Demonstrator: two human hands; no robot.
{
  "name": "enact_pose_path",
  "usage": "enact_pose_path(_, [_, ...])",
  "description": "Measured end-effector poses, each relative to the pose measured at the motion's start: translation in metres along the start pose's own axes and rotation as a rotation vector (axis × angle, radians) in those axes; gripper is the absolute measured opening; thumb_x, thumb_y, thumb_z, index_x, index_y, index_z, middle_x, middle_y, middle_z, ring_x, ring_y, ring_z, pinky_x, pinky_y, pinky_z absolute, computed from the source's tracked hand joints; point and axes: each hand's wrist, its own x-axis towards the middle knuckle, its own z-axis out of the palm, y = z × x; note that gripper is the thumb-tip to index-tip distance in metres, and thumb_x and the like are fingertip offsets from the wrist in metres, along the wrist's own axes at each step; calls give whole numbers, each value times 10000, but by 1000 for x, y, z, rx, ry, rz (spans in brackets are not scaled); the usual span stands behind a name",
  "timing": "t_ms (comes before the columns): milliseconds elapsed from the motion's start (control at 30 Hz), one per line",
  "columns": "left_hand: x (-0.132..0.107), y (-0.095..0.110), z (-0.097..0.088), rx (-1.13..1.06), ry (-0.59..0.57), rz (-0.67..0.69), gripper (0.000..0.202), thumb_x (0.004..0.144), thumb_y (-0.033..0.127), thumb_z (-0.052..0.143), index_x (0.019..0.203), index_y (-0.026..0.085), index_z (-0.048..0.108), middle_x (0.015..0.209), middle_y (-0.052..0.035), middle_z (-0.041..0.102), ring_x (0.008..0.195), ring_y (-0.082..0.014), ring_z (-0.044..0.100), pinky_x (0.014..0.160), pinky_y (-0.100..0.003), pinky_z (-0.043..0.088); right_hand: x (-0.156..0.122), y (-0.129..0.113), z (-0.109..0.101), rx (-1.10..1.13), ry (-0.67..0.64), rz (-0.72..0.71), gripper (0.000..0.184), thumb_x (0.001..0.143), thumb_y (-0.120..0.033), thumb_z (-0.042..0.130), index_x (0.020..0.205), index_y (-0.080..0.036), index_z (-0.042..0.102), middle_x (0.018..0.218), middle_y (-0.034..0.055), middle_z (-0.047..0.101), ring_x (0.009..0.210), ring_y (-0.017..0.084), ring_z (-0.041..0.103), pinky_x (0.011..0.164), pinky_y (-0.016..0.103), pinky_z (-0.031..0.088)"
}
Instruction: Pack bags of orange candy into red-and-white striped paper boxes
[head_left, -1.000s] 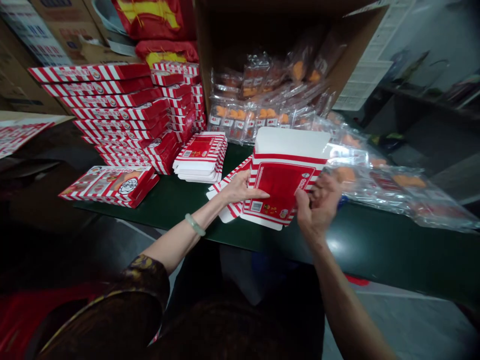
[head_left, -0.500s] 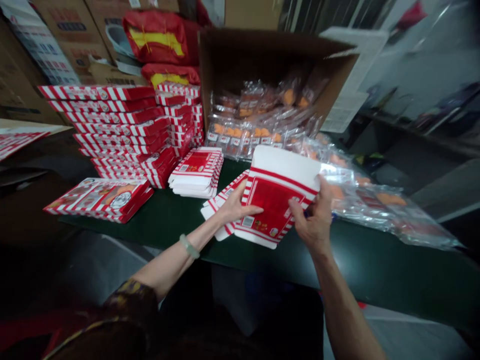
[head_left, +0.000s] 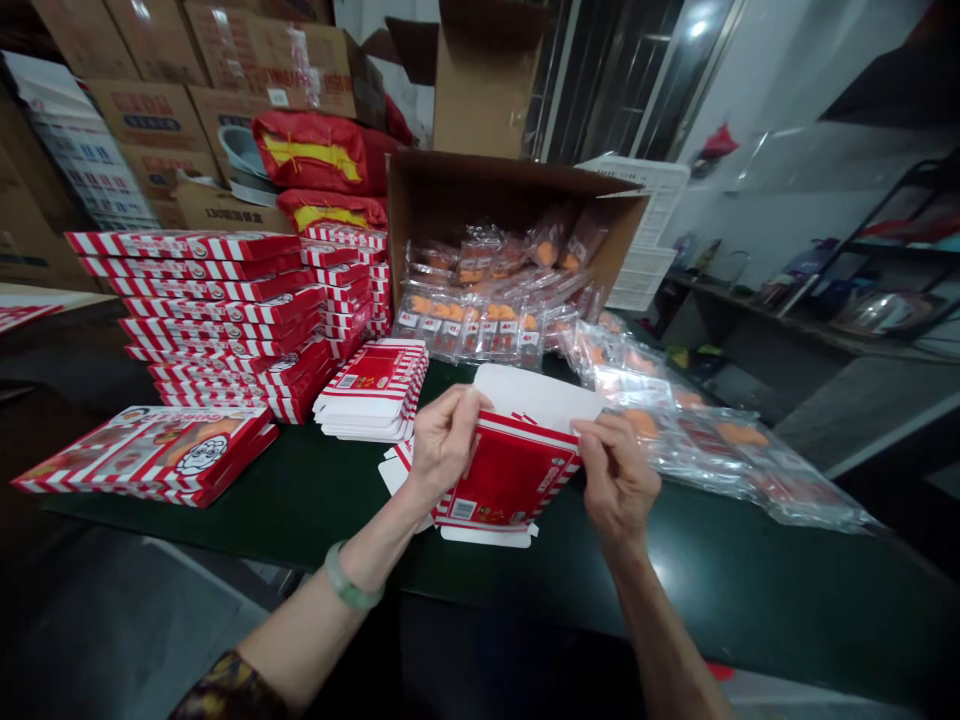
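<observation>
The carton is held up in front of the person over the tabletop, printed red face toward them and leaning back. The left hand is pinched on its upper left corner, the right hand on its upper right; the two hands are apart, with the carton between them. Half a second ago they sit lower, along its sides; now they are up at the mouth, and the white flap stands away from the front edge. That suggests the carton is being opened out from flat, though its inside is mostly hidden.

At its lower left, partly covered, lie loose flat cartons; beyond them is a neat pile of more. Clear packets spread to the right and behind, spilling from a cardboard box. Farther left rise stacks of folded boxes, with more lying in front.
</observation>
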Motion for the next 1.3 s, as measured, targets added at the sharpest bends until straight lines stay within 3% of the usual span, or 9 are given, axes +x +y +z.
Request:
enact_pose_path(133, [2,11,-4,-266,97,-248,91,798,265,611,831,182,596,720,23,600,636,-86,546,612,-198,433,5,-27,1,475,8,412,188,811,-213,578,993,-249,547,817,-12,540,732,113,545,683,250,451])
enact_pose_path(267, [10,14,-9,-581,-5,-486,341,694,158,643,1020,214,563,752,38,624,593,-79,554,574,-189,439,21,-35,-7,665,-188,652,287,733,-192,631,991,-248,519,758,-29,560,670,108,552,638,239,461])
enact_pose_path(367, [16,16,-10,-579,-124,-518,230,662,117,595,878,174,652,712,16,641,595,-91,562,573,-197,440,32,-27,-12,516,-269,579,123,694,-172,657,758,-195,555,710,-21,554,628,100,527,580,217,429])
enact_pose_path(467, [15,15,-8,-504,-33,-402,129,657,87,557,672,162,662,738,-7,670,677,-122,598,642,-228,463,38,-21,-15,282,-269,297,101,715,-132,649,690,-191,570,772,-2,561,690,112,537,608,231,433])
enact_pose_path(667, [4,-2,-7,-406,191,-271,195,691,116,471,620,167,645,745,-31,663,774,-167,614,776,-304,470,37,-24,-25,-12,-647,-98,219,874,-150,466,1050,-196,589,1146,91,588,1069,175,553,916,339,430])
enact_pose_path(800, [1,-5,-8,-330,146,-160,230,810,256,478,668,161,632,812,-54,660,820,-177,605,808,-317,459,39,-19,-20,49,-663,89,183,871,-293,517,994,-177,586,1147,111,614,1059,200,584,901,359,462])
enact_pose_path(967, [7,2,-9,-181,-21,-275,182,681,250,731,765,171,590,833,-20,657,766,-136,605,726,-255,471,53,-16,-3,94,-646,331,246,752,-364,664,893,-178,586,893,53,685,769,168,643,672,288,520])
enact_pose_path(1133, [15,-1,-17,-149,-67,-317,151,663,276,747,727,165,667,739,-10,670,680,-119,594,654,-237,470,73,-22,0,107,-840,367,222,748,-336,663,898,-175,688,872,33,714,761,160,644,663,252,511])
enact_pose_path(1300, [21,1,-21,-203,-102,-334,141,650,277,758,633,172,666,624,14,632,593,-101,552,597,-234,440,71,-22,-1,133,-801,296,201,796,-357,608,831,-195,722,831,30,723,704,154,644,624,249,507])
